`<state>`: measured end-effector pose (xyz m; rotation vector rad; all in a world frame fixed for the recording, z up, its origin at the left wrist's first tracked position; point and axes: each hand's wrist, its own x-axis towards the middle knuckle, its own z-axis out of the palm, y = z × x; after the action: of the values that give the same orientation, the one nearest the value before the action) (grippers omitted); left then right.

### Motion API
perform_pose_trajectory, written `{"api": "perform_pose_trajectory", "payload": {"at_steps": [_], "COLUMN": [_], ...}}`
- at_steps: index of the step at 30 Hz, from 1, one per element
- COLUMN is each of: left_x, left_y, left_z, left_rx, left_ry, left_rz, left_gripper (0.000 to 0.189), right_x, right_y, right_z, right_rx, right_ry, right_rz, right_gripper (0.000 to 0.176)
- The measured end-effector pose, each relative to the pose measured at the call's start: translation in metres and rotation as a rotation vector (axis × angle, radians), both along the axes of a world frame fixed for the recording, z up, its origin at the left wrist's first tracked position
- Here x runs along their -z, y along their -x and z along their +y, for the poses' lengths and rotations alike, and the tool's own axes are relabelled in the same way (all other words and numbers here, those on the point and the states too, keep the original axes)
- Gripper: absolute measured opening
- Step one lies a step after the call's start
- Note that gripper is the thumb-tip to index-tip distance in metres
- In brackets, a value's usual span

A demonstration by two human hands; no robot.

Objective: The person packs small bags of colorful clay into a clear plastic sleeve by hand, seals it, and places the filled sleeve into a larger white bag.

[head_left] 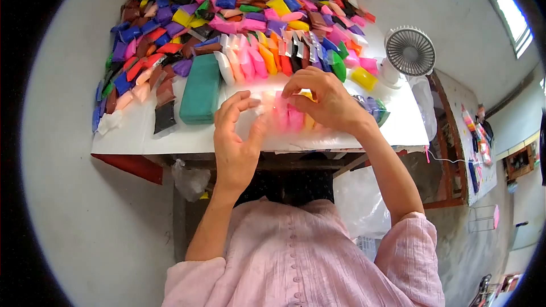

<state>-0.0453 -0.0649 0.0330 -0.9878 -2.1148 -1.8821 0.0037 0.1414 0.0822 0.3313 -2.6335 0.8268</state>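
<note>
My left hand (pixel 236 142) is at the left end of a short row of small packets, its thumb and curved fingers apart with nothing visible between them. A pale peach packet (pixel 267 101) lies just right of its fingertips. My right hand (pixel 327 102) reaches over the row from the right, thumb and index finger closed at the top of a pink packet (pixel 281 107). A yellow packet (pixel 309 119) shows under that hand. Blur and glare hide part of the row. Behind it stands a longer row of upright colored packets (pixel 259 59).
A green block (pixel 202 88) lies on the white tabletop (pixel 128 141) to the left, beside a black packet (pixel 165 116). A large heap of colored packets (pixel 227 5) covers the back. A small fan (pixel 409 51) stands at the right, near a loose yellow packet (pixel 364 78).
</note>
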Motion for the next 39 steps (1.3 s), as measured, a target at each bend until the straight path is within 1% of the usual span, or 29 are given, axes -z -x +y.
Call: {"api": "perform_pose_trajectory", "payload": {"at_steps": [4, 7, 13, 16, 19, 22, 25, 28, 31, 34, 37, 38, 39], "left_x": [-0.003, -0.002, 0.001, 0.004, 0.000, 0.010, 0.013, 0.011, 0.006, -0.003, -0.004, -0.003, -0.001], "left_y": [0.009, 0.013, 0.016, 0.023, 0.029, 0.038, 0.043, 0.043, 0.042, 0.039, 0.037, 0.037, 0.037], "left_z": [0.003, 0.011, 0.021, 0.026, 0.026, 0.029, 0.030, 0.032, 0.028, 0.028, 0.027, 0.027, 0.028], "left_rx": [0.017, 0.079, -0.060, -0.104, -0.141, -0.218, -0.378, -0.378, -0.354, -0.359, -0.359, -0.447, -0.531], "left_ry": [-0.019, -0.147, -0.195, -0.218, -0.149, -0.121, -0.027, -0.023, 0.114, 0.198, 0.388, 0.387, 0.381], "left_rz": [0.055, -0.037, -0.172, -0.199, -0.279, -0.155, 0.135, 0.120, 0.064, 0.011, 0.042, 0.185, 0.329], "left_gripper": [0.018, 0.017, 0.020, 0.020, 0.022, 0.022, 0.012, 0.011, 0.013, 0.016, 0.012, 0.010, 0.009], "right_x": [-0.006, -0.003, 0.004, -0.001, 0.006, 0.011, 0.014, 0.019, 0.020, 0.020, 0.014, 0.015, 0.018], "right_y": [0.004, 0.007, 0.011, 0.008, 0.008, 0.008, 0.008, 0.008, 0.004, 0.003, -0.002, -0.003, -0.002], "right_z": [-0.002, 0.000, 0.002, -0.001, -0.001, -0.002, -0.006, -0.001, 0.000, 0.002, -0.005, -0.005, -0.005], "right_rx": [0.035, 0.018, 0.008, 0.065, 0.077, 0.112, 0.137, 0.022, -0.051, -0.093, -0.083, -0.080, -0.082], "right_ry": [0.171, 0.221, 0.379, 0.360, 0.403, 0.380, 0.129, -0.108, -0.193, -0.231, -0.275, -0.301, -0.298], "right_rz": [-0.166, -0.149, -0.251, -0.279, -0.213, -0.159, 0.104, 0.305, 0.234, 0.220, 0.198, 0.192, 0.229], "right_gripper": [0.007, 0.007, 0.007, 0.010, 0.013, 0.015, 0.018, 0.022, 0.016, 0.019, 0.023, 0.028, 0.026]}}
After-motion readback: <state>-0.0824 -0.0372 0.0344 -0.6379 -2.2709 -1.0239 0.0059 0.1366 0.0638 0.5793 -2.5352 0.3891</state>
